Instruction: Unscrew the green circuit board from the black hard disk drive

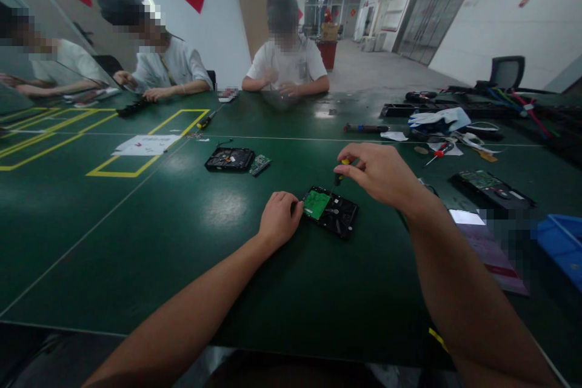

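Observation:
A hard drive (339, 218) lies on the green table with its green circuit board (317, 204) facing up. My left hand (279, 218) is closed at the drive's left edge, thumb and fingers gripping that side. Above the far edge of the drive, my right hand (379, 170) pinches a screwdriver (337, 178) with a yellow and black handle. The screwdriver points down, its tip close to the board's upper right edge; whether it sits in a screw is too small to tell.
Beyond my left hand lie another hard drive (230, 159) and a loose circuit board (260, 164). To the right are a third drive (493, 189), a red screwdriver (439, 153), a booklet (488, 251) and a blue bin (561, 248). Several people sit across the table.

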The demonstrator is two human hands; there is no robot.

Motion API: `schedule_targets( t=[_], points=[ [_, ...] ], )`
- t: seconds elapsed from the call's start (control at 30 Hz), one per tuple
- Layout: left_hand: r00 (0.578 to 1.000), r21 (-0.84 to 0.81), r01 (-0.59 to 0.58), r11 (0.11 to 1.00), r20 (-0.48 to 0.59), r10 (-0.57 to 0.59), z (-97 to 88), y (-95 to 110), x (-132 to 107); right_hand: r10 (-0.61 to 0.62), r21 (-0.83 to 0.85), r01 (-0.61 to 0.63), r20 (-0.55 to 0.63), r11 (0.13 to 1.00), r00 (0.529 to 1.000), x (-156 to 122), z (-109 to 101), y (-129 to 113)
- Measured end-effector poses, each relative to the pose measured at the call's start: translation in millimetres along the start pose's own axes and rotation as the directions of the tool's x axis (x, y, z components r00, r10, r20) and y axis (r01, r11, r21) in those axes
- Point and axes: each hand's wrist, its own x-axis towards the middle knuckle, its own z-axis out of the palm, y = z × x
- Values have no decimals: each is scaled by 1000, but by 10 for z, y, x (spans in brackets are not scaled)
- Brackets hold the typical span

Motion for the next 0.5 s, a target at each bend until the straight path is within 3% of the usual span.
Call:
schedule_targets(
  t=[0.13, 0.5],
  points=[
    [1000, 2, 3, 1000, 4, -3, -10, 8, -6, -39, -38, 39, 24, 998, 999, 4, 13, 8],
    [1000, -7, 3, 1000, 10, -3, -34, 36, -6, 8, 34, -8, 12, 999, 1000, 7, 19, -5]
  ],
)
